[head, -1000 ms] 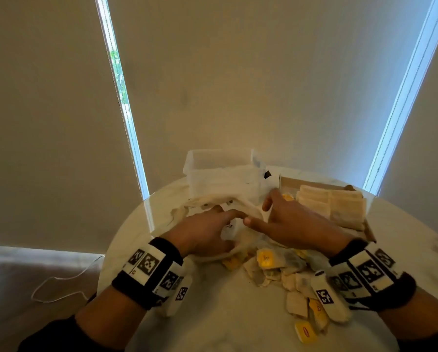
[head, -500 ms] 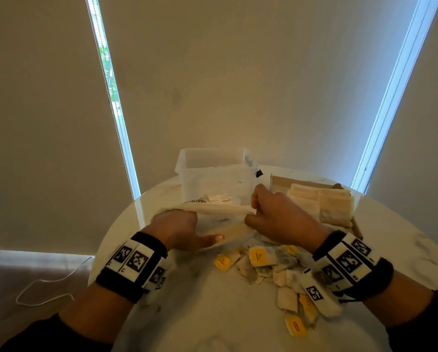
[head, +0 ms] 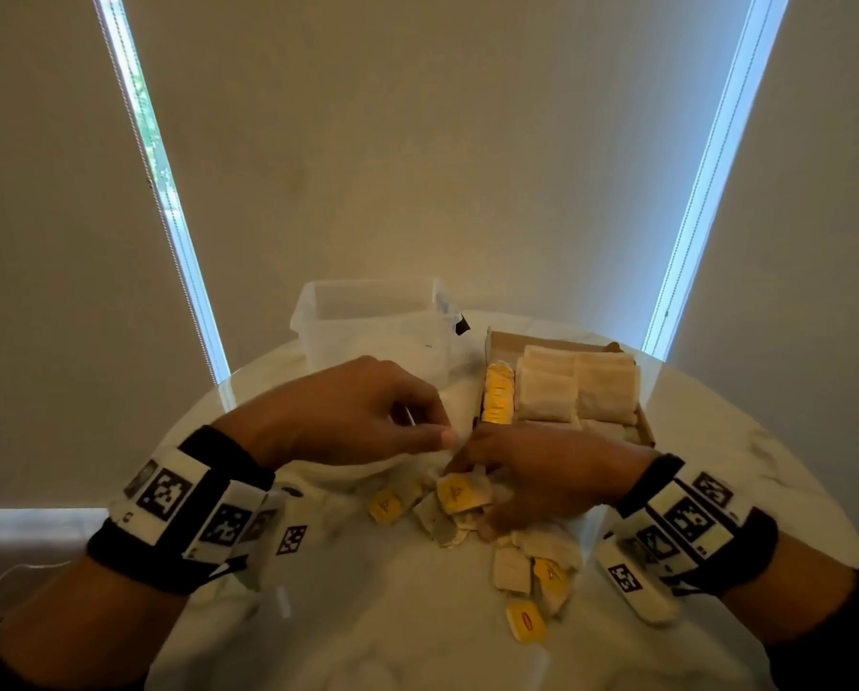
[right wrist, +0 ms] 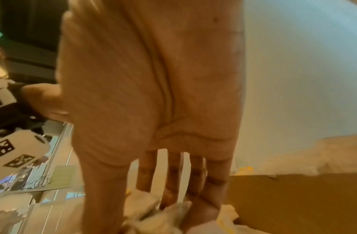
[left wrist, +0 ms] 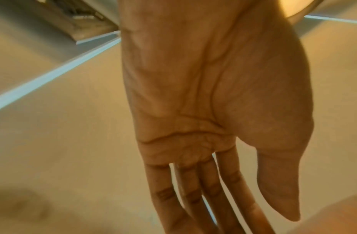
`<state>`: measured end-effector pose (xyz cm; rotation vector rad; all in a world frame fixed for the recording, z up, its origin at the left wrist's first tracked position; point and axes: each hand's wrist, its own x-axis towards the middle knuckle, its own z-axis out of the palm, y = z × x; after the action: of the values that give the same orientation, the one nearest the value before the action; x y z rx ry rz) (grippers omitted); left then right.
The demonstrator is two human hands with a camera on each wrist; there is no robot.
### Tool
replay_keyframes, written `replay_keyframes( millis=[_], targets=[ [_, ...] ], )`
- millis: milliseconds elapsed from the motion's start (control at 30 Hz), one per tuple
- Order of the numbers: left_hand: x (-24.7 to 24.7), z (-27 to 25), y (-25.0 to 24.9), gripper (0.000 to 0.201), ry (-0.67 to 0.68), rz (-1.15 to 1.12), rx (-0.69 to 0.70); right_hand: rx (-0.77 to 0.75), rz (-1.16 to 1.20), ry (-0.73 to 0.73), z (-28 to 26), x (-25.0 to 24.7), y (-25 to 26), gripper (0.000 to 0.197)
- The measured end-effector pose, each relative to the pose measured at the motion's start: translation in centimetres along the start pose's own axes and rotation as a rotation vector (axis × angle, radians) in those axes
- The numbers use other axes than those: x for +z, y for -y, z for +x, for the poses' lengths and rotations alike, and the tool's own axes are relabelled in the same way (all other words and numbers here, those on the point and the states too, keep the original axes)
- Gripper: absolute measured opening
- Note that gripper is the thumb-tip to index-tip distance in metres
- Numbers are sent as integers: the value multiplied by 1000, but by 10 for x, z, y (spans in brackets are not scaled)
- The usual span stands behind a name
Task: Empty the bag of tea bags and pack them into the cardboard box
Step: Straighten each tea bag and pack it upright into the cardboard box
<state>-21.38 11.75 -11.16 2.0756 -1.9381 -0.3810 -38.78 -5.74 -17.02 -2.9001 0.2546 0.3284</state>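
Note:
My left hand (head: 432,426) hovers over the limp white bag (head: 367,471), its thumb tip touching the fabric. In the left wrist view the left hand (left wrist: 233,205) shows straight fingers and an empty palm. My right hand (head: 497,486) lies palm down on the pile of loose tea bags (head: 459,496), and the right wrist view shows its straight fingers (right wrist: 173,182) reaching into them. Just behind the right hand sits the cardboard box (head: 641,426), holding rows of packed tea bags (head: 577,386) and a line of yellow tags (head: 497,396).
A clear plastic tub (head: 367,316) stands at the back of the round white table (head: 317,615), left of the box. More loose tea bags (head: 527,620) lie near my right wrist. Window blinds hang close behind the table.
Both hands had been gripping and pulling the bag. The left hand has let it go and moved right above it. The right hand has dropped onto the tea bag pile.

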Motion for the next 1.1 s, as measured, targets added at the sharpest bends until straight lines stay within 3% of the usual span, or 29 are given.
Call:
replay_keyframes(
  millis=[67,167,267,333,400,467,633,867,1100],
  targets=[
    [10,10,-3,28,11,7,23,-31,22,-56,-1,-3,-1,43],
    [13,24,-2,29,-105,-125,4,-8,142,-189,-13,-22,-13,29],
    [13,38,-11,49,-194,-471,-131,34,382,-337,-29,-42,-26,18],
    [19,50,-21,70,-168,-672,-241,44,612,-446,-35,-52,-33,13],
    [30,63,-26,88,-90,-949,-290,51,764,-517,-37,-58,-33,12],
    [44,75,-28,99,-30,-1262,-280,60,772,-531,-33,-59,-34,14],
    [70,92,-15,99,8,-1692,-247,41,863,-437,-19,-52,-35,37],
    [85,101,-3,56,-158,-1518,-247,14,863,-626,0,-18,-44,20],
    [87,95,-3,51,-190,-1556,-229,16,716,-736,9,-10,-37,24]
  ],
)
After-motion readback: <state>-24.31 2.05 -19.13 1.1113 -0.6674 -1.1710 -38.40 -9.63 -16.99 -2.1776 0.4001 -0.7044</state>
